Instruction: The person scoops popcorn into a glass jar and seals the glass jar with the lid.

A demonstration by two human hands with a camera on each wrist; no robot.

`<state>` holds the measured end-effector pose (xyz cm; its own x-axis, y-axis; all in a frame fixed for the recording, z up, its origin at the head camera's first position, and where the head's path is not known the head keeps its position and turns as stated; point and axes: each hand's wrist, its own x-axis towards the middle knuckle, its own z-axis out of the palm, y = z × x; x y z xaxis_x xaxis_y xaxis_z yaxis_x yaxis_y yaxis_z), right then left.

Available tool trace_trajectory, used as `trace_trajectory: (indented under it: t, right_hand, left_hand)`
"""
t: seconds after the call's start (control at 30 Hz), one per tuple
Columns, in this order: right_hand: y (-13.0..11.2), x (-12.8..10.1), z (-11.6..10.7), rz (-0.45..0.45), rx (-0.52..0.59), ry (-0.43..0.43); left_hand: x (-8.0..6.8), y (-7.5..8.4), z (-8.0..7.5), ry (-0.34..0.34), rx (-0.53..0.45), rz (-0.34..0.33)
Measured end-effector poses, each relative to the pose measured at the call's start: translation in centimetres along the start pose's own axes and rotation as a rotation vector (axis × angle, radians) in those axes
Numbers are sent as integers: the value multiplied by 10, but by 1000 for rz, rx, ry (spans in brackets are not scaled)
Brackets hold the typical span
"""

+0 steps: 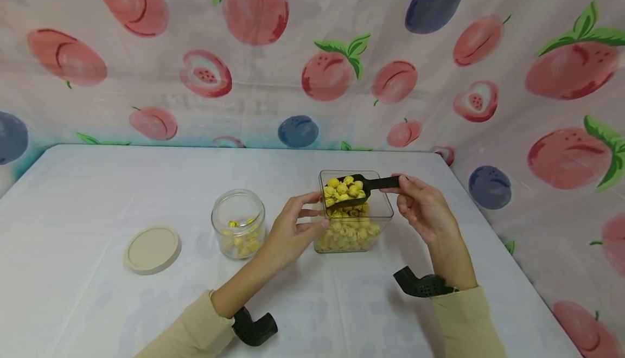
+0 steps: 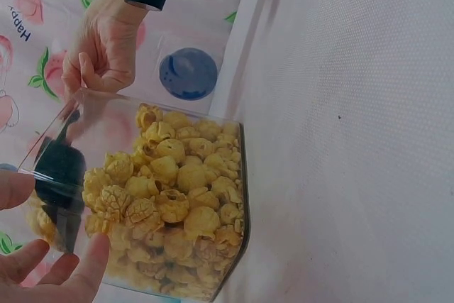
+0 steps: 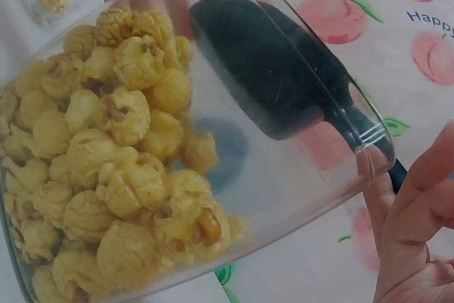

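Note:
A clear square container [image 1: 386,214] partly filled with yellow popcorn [image 2: 170,189] stands on the table. My left hand [image 1: 295,230] holds it at the left side, thumb near the front corner and fingers spread along the wall. My right hand [image 1: 427,214] pinches the handle of a black scoop [image 3: 262,69] between thumb and fingers. The scoop, heaped with popcorn, is level within the container's mouth, above the rest of the popcorn. To the left stands a round clear jar [image 1: 238,200], lidless, with a little popcorn at its bottom.
A round beige lid [image 1: 152,249] lies flat on the white-covered table [image 1: 97,195], left of the jar. A fruit-print cloth [image 1: 263,97] hangs behind the table and along its right side. Black camera mounts [image 1: 254,328] sit on both wrists.

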<state>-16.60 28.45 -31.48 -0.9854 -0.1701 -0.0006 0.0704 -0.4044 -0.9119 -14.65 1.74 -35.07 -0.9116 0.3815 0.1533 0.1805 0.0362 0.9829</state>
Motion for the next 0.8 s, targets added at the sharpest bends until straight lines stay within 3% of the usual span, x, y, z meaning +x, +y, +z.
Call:
trace_trajectory:
  t: [0.53, 0.8]
  right_hand:
    - [-1, 1, -2, 38, 71, 85]
    - [-5, -2, 0, 17, 120, 64]
  left_hand:
    - [0, -2, 0, -4, 11, 9]
    - [0, -1, 0, -2, 7, 6]
